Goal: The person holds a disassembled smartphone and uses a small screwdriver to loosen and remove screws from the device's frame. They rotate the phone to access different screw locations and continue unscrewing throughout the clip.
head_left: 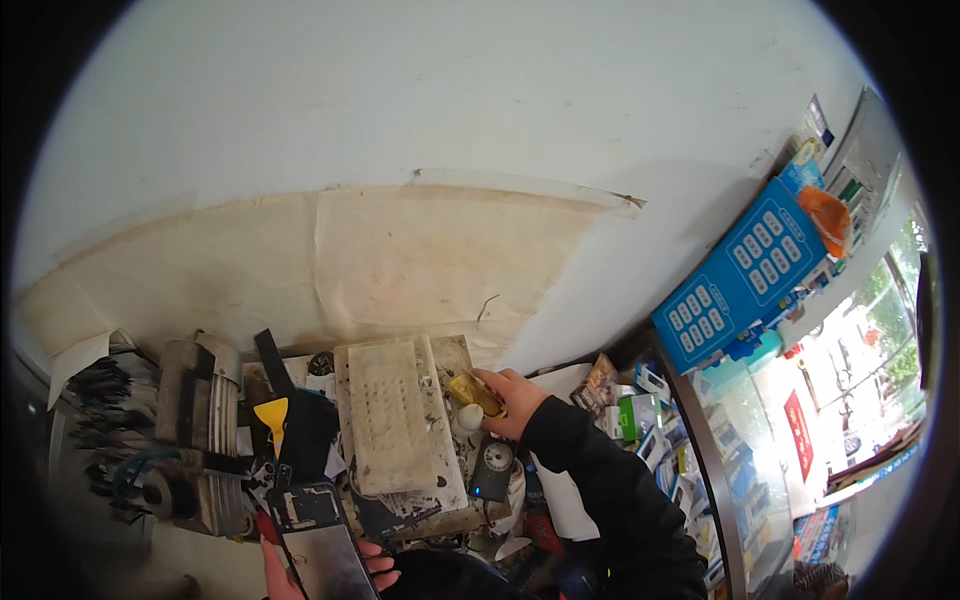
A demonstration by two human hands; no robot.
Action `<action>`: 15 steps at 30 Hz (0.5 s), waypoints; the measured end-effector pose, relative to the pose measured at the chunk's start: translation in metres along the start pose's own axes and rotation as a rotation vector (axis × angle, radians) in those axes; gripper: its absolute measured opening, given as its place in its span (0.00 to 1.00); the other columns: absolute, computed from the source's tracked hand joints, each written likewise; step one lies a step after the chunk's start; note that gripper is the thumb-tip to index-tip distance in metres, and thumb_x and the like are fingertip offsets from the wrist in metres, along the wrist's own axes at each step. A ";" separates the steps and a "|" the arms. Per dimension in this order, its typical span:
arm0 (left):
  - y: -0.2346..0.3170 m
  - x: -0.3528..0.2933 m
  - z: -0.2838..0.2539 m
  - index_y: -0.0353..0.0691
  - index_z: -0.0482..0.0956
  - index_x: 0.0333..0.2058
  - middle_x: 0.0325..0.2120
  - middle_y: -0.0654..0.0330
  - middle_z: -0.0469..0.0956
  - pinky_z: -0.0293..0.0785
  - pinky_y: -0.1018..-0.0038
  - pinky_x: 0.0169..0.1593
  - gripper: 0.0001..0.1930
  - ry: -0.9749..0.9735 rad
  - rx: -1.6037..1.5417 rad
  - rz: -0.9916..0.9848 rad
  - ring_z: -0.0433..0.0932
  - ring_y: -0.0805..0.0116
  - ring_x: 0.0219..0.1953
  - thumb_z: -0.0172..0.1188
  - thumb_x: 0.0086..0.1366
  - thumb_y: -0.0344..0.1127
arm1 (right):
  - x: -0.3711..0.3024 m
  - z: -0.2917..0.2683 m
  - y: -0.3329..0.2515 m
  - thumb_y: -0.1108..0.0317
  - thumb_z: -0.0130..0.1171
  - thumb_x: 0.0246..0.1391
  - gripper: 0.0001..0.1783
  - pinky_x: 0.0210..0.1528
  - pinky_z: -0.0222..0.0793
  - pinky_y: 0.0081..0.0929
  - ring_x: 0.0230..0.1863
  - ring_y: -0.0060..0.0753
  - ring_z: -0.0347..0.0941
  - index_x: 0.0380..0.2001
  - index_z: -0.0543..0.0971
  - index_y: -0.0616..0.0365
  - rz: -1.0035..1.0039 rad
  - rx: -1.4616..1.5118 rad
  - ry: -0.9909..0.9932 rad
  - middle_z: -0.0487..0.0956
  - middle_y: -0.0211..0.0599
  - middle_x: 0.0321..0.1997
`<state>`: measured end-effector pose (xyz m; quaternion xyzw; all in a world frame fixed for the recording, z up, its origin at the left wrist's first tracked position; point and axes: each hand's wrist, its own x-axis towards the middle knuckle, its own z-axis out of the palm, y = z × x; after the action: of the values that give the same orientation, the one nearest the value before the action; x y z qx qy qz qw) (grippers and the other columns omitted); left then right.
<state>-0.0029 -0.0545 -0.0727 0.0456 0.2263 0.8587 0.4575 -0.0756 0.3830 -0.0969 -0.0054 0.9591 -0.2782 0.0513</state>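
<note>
Left hand (278, 573): fingers gripping 1 black, flat, rectangular phone (325, 550), tilted, near the front of the stained, cream-coloured rectangular board (395, 420). Right hand (518, 400): fingers curved at 1 yellow, block-shaped item (474, 393), right of the board; closure cannot be determined.

Daylight: entered through the window (850, 370), well right of the grip of the right hand (518, 400); glare burnt parts white. Wall (450, 120), above the grip: was pale, evenly lit, softly shadowed beside the blue panel (735, 270). Clutter (200, 410), left of the grip: lay dimmer. Outer edges: were black, with straight lines bowed. Fine detail: was soft.
</note>
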 end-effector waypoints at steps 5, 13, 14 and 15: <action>-0.007 0.011 0.009 0.27 0.62 0.72 0.70 0.40 0.69 0.54 0.41 0.78 0.63 0.030 0.411 -0.049 0.69 0.36 0.70 0.45 0.62 0.87 | 0.015 0.006 0.012 0.69 0.72 0.48 0.42 0.55 0.78 0.44 0.52 0.58 0.80 0.69 0.72 0.54 -0.055 0.004 0.017 0.79 0.53 0.52; -0.026 0.028 0.030 0.30 0.62 0.73 0.71 0.42 0.67 0.58 0.41 0.77 0.61 0.003 -0.113 0.009 0.69 0.36 0.70 0.49 0.63 0.84 | -0.082 -0.062 0.055 0.80 0.70 0.57 0.42 0.64 0.75 0.34 0.62 0.31 0.78 0.74 0.67 0.63 -0.004 0.779 -0.128 0.81 0.41 0.63; -0.029 0.031 0.030 0.30 0.61 0.73 0.72 0.42 0.66 0.57 0.41 0.77 0.60 -0.013 -0.181 0.020 0.69 0.36 0.70 0.50 0.63 0.84 | -0.099 -0.067 0.053 0.82 0.68 0.57 0.43 0.64 0.75 0.37 0.63 0.34 0.78 0.75 0.64 0.62 0.057 0.966 -0.171 0.79 0.43 0.64; -0.030 0.034 0.029 0.30 0.61 0.73 0.71 0.42 0.66 0.61 0.42 0.76 0.61 -0.015 -0.193 0.014 0.70 0.37 0.69 0.49 0.63 0.84 | -0.117 -0.071 0.050 0.83 0.67 0.56 0.44 0.65 0.75 0.39 0.63 0.37 0.78 0.76 0.63 0.61 0.015 1.064 -0.169 0.79 0.45 0.64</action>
<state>0.0092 -0.0026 -0.0637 0.0095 0.1386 0.8793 0.4555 0.0342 0.4675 -0.0524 0.0059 0.6785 -0.7238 0.1257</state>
